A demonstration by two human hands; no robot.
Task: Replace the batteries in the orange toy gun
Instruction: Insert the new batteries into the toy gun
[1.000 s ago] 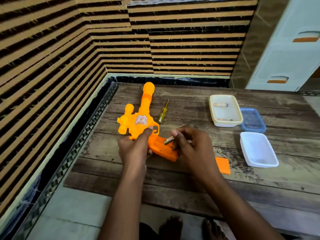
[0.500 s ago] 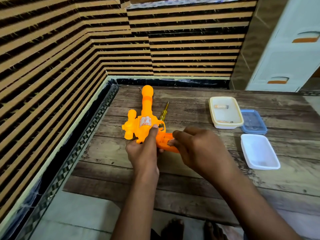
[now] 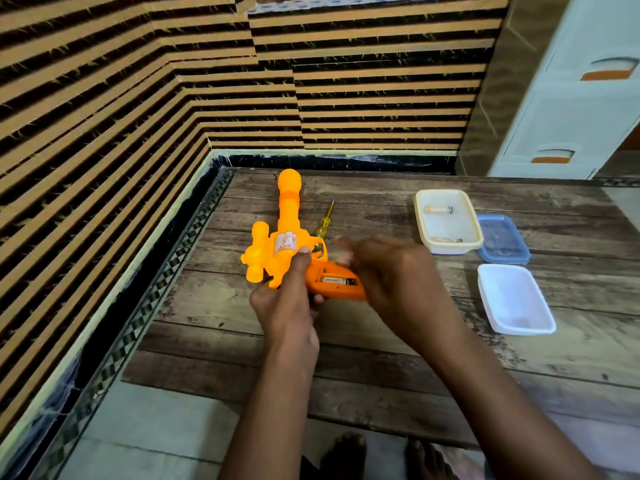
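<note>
The orange toy gun [image 3: 289, 216] lies on the wooden table [image 3: 242, 327], barrel pointing away from me. My left hand [image 3: 287, 306] grips its body, thumb on the sticker. The grip's battery compartment is uncovered, and one battery [image 3: 337, 281] sits inside it. My right hand [image 3: 391, 271] hovers over the grip's end, blurred, fingers spread, with nothing visible in it. Two more batteries [image 3: 439, 209] lie in a cream tray [image 3: 420, 223]. My right arm hides the orange compartment cover.
A yellow-handled screwdriver [image 3: 323, 225] lies just right of the gun's barrel. A blue lid [image 3: 502, 240] and an empty white tray [image 3: 512, 299] sit at the right. Striped walls close off the left and back. A white cabinet [image 3: 571, 109] stands at the back right.
My right hand held a battery at the grip, pushed it into the compartment, then let go and spread its fingers. The left hand kept its hold on the gun.
</note>
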